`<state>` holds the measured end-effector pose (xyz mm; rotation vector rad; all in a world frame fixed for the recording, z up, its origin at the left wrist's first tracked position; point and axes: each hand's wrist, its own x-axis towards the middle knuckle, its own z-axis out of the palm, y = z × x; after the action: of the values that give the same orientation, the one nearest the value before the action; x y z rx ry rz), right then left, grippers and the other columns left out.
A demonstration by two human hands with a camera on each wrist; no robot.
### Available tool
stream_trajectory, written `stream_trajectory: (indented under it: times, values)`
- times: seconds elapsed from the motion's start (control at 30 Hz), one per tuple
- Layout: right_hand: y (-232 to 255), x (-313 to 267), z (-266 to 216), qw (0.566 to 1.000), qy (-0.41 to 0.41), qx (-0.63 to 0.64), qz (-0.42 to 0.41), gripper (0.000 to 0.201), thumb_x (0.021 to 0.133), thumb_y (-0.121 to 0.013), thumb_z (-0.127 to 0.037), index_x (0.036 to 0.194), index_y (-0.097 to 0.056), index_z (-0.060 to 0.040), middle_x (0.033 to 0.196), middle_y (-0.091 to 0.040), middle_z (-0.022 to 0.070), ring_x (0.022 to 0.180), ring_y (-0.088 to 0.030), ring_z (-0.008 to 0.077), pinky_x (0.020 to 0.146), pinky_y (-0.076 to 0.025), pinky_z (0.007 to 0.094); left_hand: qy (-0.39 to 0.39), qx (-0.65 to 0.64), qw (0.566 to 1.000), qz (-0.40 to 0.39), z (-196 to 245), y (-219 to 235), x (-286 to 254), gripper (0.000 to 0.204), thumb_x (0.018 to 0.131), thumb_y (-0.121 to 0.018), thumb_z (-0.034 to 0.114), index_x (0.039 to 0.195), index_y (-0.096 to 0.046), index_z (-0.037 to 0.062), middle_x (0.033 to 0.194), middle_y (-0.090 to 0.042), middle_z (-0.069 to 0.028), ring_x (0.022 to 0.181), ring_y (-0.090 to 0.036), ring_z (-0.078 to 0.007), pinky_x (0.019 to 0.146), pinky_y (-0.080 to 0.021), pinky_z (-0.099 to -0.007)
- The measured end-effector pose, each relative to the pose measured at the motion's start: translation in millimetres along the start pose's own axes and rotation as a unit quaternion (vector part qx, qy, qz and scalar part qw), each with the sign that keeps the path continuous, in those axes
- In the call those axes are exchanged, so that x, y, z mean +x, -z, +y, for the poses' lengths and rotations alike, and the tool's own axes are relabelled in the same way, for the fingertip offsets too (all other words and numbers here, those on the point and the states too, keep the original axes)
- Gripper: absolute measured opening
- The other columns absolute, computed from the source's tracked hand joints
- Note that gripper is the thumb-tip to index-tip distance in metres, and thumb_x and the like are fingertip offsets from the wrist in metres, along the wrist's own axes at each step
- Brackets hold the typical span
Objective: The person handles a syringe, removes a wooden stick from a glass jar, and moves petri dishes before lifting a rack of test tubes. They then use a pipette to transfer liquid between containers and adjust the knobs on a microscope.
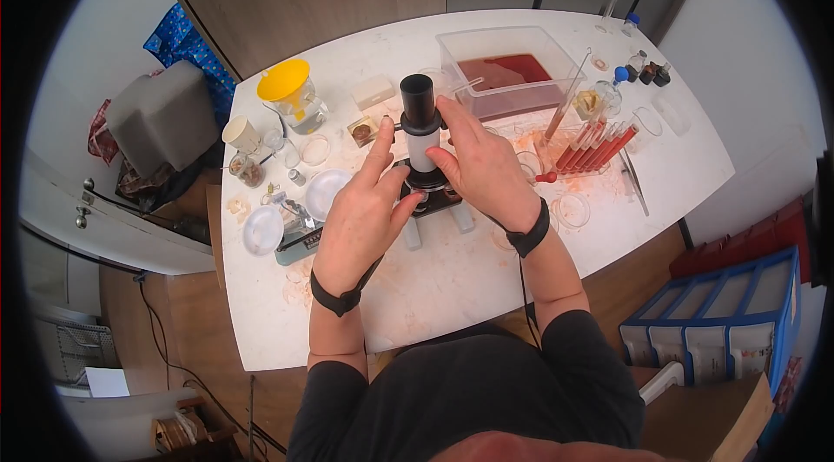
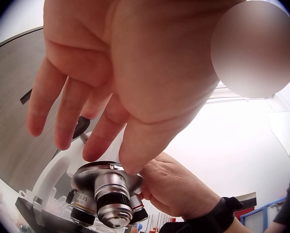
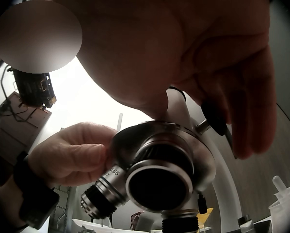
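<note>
A microscope [image 1: 424, 149] with a black upper tube [image 1: 418, 100] stands between both hands. My left hand [image 1: 358, 214] is at its left side, fingers extended, the index fingertip near a side knob. In the left wrist view, the thumb of my left hand [image 2: 111, 73] meets the edge of the objective turret [image 2: 89, 178]; an objective [image 2: 114, 201] points at the camera. My right hand [image 1: 491, 171] lies along the right side, fingers extended beside the tube, thumb by the white body. In the right wrist view, the fingers of my right hand [image 3: 217, 63] hang beside a black knob [image 3: 214, 117].
Behind the microscope is a clear tub [image 1: 539, 97] of red liquid. To the right stand a rack of red tubes [image 1: 595, 149], glassware and tweezers [image 1: 635, 182]. On the left are a balance with white pans [image 1: 263, 230], a yellow funnel [image 1: 284, 80] and a cup [image 1: 241, 134].
</note>
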<state>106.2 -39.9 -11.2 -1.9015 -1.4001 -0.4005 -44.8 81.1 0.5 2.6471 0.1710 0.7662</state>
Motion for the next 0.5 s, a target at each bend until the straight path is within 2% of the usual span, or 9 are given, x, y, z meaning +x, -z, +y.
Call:
stream_trajectory:
  times: [0.5]
  values:
    - [-0.2,0.1,0.5,1.0,0.002,-0.006,0.001,0.059,0.086,-0.067,-0.026,0.13,-0.043,0.0045,0.126,-0.056,0.0209,0.094,-0.066,0.0337,0.071,-0.055,0.0399,-0.001,-0.003,1.0,0.0,-0.9,-0.7,-0.3,0.026,0.076,-0.076,0.011,0.096,-0.066,-0.0026,0.149,-0.038,-0.0205,0.106,-0.066,-0.0317,0.082,-0.055,-0.0355]
